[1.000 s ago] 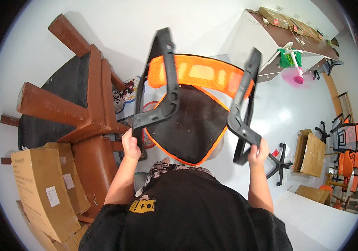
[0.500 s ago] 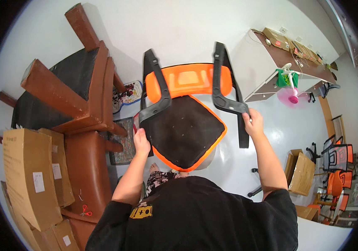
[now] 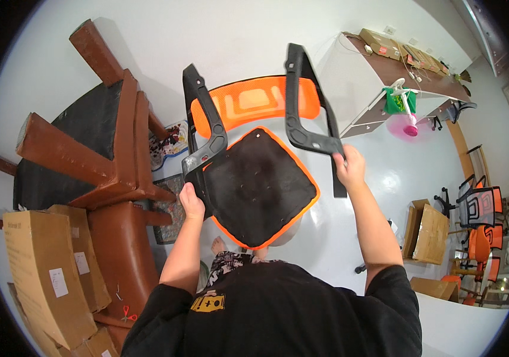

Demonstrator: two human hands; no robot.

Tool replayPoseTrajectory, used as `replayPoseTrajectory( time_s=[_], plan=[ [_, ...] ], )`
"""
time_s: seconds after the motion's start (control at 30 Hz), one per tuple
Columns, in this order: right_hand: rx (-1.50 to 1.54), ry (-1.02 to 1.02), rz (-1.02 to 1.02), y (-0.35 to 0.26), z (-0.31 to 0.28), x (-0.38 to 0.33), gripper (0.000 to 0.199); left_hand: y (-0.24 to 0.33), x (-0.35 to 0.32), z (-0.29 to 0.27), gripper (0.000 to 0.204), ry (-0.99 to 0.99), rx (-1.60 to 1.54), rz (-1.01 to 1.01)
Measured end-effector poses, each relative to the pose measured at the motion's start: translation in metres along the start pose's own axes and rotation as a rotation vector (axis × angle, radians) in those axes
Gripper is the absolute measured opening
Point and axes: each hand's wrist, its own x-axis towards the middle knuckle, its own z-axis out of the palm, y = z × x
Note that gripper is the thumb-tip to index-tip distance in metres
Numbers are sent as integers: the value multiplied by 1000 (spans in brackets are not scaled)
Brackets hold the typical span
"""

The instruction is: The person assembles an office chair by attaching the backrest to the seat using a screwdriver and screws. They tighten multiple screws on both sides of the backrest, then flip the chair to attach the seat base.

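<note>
My left hand [image 3: 192, 201] and my right hand [image 3: 351, 166] grip the two sides of a black plastic chair frame [image 3: 311, 141]. The frame has two angled armrests and an orange mesh backrest [image 3: 254, 102] at its far side. Between the armrests lies a diamond-turned chair seat [image 3: 260, 184], its dark underside up and orange trim round the edge. The seat rests on something pale that it mostly covers. My left fingers wrap the frame's near left end and are partly hidden; my right thumb presses on the right armrest's end.
An upturned brown leather armchair [image 3: 118, 137] and cardboard boxes [image 3: 43, 262] crowd the left, with red scissors [image 3: 128, 313] nearby. At the right stand a desk [image 3: 388, 65], a pink fan [image 3: 409, 129], an open carton [image 3: 427, 232] and orange chairs [image 3: 479, 244].
The chair frame has moved a little left with both hands and tilted slightly, its right side now higher. The view has turned slightly too. Both hands keep their hold.
</note>
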Motion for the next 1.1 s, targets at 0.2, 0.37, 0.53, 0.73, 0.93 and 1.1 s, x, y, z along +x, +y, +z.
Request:
replayPoseTrajectory(
  time_s=[0.2,0.37,0.53,0.73,0.93,1.1],
  plan=[
    [-47,-182,67,7,24,28,34,-11,-2,22,55,47,-39,-187],
    [-14,-153,151,18,-27,-25,39,-2,4,38,55,-40,132,-73],
    [-47,9,285,3,-77,-99,50,-2,28,67,54,-379,15,-5],
    [-90,139,507,-36,-131,-166,53,14,7,118,51,-578,70,10],
    [-234,246,615,-68,-171,-213,54,63,-14,159,52,-815,-83,-15],
    [-252,220,777,-102,-193,-251,53,83,-32,177,50,-988,-29,17]
  ],
)
